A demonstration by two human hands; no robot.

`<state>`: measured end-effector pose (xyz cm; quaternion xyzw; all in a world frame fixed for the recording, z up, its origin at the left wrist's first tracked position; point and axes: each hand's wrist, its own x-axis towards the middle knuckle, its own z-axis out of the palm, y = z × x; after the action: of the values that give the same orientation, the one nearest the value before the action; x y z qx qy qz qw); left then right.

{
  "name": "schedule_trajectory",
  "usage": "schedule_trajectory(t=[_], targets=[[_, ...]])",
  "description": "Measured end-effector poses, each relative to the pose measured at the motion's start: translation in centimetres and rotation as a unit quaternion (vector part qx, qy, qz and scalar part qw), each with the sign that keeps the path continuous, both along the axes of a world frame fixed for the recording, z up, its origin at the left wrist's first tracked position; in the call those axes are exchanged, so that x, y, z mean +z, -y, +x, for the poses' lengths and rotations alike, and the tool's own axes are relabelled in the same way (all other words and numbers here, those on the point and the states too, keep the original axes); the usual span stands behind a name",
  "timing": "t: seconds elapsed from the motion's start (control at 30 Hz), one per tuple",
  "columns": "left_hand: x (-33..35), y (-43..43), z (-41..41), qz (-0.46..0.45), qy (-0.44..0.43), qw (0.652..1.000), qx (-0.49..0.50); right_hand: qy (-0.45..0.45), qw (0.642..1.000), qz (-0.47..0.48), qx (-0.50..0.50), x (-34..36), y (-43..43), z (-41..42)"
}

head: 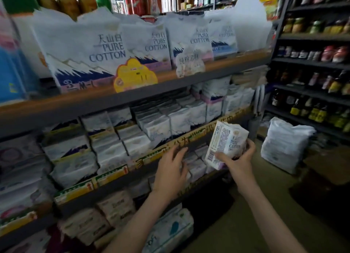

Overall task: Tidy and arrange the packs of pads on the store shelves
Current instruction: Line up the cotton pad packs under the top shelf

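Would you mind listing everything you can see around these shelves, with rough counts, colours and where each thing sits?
Large packs: at least four, white with blue mountain print, standing on the top shelf.
Small packs: many, white, in rows on the middle shelf.
Held pack: one, white, in front of the shelves.
Beige packs: several, stacked on the bottom shelf.
Blue pack: one, top shelf, far left.
Cans: a few, red, behind the top shelf.
Bottles: many, dark, yellow labels, rack at right.
Sack: one, white, floor at right.
Left hand: fingers straight, reaching to the lower shelf.
Right hand: grips the held pack.
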<state>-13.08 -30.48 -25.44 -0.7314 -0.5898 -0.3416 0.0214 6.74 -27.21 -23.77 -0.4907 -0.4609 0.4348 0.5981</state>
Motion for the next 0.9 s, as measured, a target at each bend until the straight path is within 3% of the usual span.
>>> schedule_trajectory(t=[0.23, 0.4, 0.5, 0.63, 0.73, 0.9], targets=[[3.6, -7.2, -2.4, 0.037, -0.100, 0.982, 0.156, 0.083, 0.992, 0.044, 0.083, 0.5, -6.6, 1.9], [7.1, -10.4, -5.7, -0.173, -0.165, 0.920, 0.311, 0.149, 0.971, 0.114, 0.150, 1.6, -11.7, -0.7], [7.6, -11.3, -6.6, -0.255, -0.196, 0.897, 0.304, 0.232, 0.937, 0.192, 0.176, 2.5, -13.6, -2.6], [8.2, -11.5, -6.6, -0.282, -0.216, 0.893, 0.277, 0.230, 0.914, 0.272, 0.196, 2.5, -15.6, -4.3], [8.2, -10.9, -7.3, -0.263, -0.164, 0.905, 0.292, 0.198, 0.908, 0.304, 0.208, 1.8, -16.7, -4.7], [9.6, -10.2, -8.1, -0.286, 0.046, 0.919, 0.269, 0.187, 0.894, 0.336, 0.228, 1.5, -17.7, -5.1]])
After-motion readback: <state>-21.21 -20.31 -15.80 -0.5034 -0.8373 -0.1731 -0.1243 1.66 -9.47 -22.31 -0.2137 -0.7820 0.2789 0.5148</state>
